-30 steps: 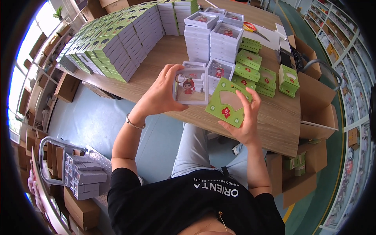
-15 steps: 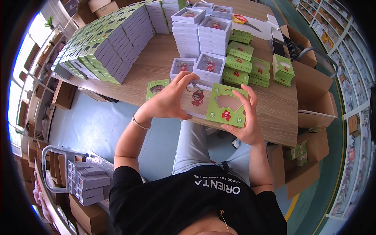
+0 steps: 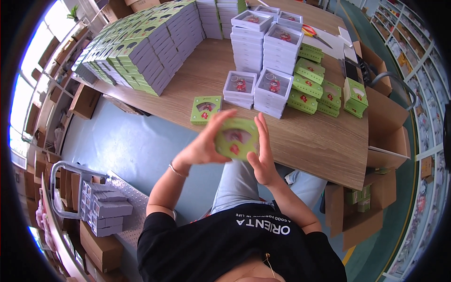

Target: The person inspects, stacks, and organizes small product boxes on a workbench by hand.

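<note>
Workroom: wood-grain table point(image 3: 324, 150); shelving point(image 3: 408, 61) along the right. Far left, a long block of green-and-white boxes point(image 3: 157, 54). Far centre, tall white stacks point(image 3: 281, 54); nearer, short white stacks point(image 3: 272, 98); right of these, green covers point(image 3: 307, 87).

Item in hand: one green windowed box point(image 3: 240, 152), blurred; whether its cover sits square cannot be told.

Risks, as judged: a drop past the table's near edge onto the floor point(image 3: 127, 141), if either hand slackens; a dented cover or window, if the two hands squeeze unevenly.

Position: between the palms, at the table's near edge. Left hand point(image 3: 203, 146): curved around the box's left side. Right hand point(image 3: 264, 164): fingers and thumb spread along its right side. Second green box point(image 3: 199, 117): on the table, just beyond the left hand.
</note>
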A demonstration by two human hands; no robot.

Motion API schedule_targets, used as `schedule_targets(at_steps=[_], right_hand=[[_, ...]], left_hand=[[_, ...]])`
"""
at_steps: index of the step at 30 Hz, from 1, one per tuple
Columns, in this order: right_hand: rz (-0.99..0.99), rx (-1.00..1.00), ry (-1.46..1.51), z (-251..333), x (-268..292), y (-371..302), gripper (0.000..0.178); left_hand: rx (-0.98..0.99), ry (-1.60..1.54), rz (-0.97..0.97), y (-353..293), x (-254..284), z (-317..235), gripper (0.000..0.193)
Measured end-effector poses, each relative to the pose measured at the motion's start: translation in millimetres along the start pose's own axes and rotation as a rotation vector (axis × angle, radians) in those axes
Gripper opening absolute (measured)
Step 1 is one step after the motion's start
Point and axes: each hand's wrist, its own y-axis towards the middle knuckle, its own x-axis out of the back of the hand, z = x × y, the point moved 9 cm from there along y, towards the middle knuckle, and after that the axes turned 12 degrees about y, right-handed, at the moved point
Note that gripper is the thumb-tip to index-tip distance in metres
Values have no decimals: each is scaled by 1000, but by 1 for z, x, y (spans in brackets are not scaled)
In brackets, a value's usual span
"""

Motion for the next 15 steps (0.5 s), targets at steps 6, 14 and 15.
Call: schedule_targets(at_steps=[6, 14, 15], right_hand=[[-203, 75, -235, 0, 60, 33, 74], [-227, -12, -666, 20, 215, 144, 87], [-215, -93, -637, 9, 233, 159, 88]], left_hand=[[287, -35, -104, -11, 72, 141, 109], [120, 314, 13, 58, 96, 126, 119], [120, 338, 55, 78, 88, 115, 119]])
